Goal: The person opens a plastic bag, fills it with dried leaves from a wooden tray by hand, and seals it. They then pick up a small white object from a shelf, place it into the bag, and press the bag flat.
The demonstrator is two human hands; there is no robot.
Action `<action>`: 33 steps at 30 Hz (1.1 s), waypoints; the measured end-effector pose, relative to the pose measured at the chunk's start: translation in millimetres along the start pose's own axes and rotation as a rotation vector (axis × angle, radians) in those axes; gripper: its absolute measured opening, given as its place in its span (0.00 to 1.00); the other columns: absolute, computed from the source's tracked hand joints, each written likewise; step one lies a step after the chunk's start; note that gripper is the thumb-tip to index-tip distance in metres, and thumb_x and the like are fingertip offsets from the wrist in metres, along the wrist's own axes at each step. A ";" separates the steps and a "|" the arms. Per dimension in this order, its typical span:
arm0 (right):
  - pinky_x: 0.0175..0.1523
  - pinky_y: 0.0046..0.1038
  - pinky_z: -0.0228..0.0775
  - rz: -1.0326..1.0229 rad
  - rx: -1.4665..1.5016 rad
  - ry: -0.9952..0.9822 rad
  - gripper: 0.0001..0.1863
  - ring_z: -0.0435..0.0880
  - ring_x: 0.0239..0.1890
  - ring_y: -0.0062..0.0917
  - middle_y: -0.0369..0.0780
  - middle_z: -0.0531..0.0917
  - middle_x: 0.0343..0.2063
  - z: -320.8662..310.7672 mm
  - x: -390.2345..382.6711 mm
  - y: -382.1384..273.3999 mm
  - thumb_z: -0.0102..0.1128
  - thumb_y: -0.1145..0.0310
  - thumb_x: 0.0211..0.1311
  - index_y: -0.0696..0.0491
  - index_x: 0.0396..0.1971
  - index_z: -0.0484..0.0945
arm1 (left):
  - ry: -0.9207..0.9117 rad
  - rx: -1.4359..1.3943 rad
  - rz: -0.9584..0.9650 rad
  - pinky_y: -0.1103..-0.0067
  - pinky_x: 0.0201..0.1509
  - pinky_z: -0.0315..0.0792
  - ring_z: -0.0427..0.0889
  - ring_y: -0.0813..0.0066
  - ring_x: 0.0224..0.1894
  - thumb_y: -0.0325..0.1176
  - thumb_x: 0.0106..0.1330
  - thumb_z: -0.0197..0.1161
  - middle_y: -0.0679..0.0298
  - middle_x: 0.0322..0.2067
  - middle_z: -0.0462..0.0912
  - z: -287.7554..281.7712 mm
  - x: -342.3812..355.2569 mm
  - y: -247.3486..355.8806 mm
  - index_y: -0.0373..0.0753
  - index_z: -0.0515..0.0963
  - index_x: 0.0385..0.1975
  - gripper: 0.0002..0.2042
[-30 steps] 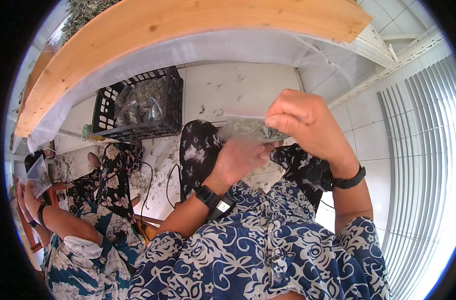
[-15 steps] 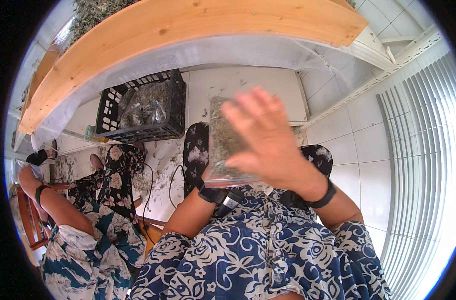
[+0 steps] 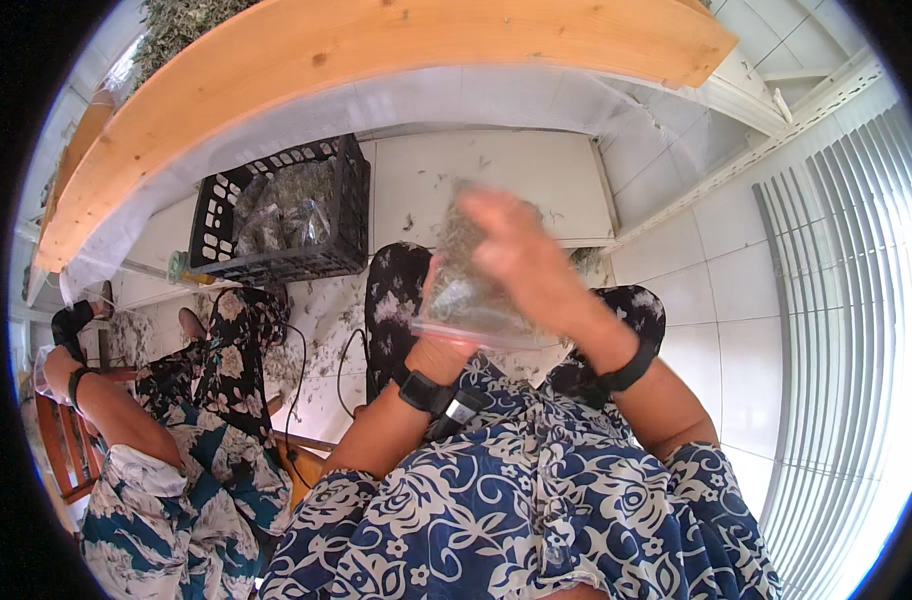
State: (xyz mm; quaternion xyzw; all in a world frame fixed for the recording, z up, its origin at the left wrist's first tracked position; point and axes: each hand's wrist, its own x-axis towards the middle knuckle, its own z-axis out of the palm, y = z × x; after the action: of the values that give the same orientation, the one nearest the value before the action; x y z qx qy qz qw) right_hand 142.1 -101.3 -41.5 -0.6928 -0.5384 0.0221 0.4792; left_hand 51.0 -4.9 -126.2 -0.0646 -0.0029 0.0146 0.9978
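Observation:
A clear zip bag [image 3: 463, 285] of dried grey-green herbs lies tilted above my lap, its reddish zip edge toward me. My left hand [image 3: 443, 357] holds it from underneath by the zip end; most of its fingers are hidden behind the bag. Over the bag's upper right side is my right hand [image 3: 536, 270], smeared by motion. Its fingertips are at the far part of the bag, and whether they press on it or hover just above cannot be made out.
A black plastic crate [image 3: 286, 265] with several filled herb bags stands ahead on the left. A wooden-edged rack [image 3: 406, 45] with herbs on it crosses the top. At left sits another person [image 3: 176, 470]. Herb bits litter the white floor [image 3: 326, 330]; a ribbed panel [image 3: 836, 300] stands at right.
The bag has tilted and shifted a little to the right. My right hand, spread above it before, has turned and come down across its right side.

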 end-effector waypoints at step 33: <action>0.69 0.37 0.54 0.186 -0.054 0.028 0.29 0.64 0.65 0.45 0.53 0.73 0.58 -47.0 19.0 10.1 0.45 0.49 0.69 0.57 0.57 0.73 | 0.126 0.249 -0.055 0.63 0.63 0.69 0.75 0.60 0.57 0.56 0.73 0.43 0.55 0.57 0.74 34.8 9.7 -11.6 0.41 0.66 0.63 0.29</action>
State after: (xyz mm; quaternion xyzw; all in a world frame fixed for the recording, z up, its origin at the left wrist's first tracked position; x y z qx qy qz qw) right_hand 183.1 -116.4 -13.9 -0.7527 -0.4654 0.0425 0.4638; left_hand 60.7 -11.6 -90.1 0.0590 0.0597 -0.0168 0.9963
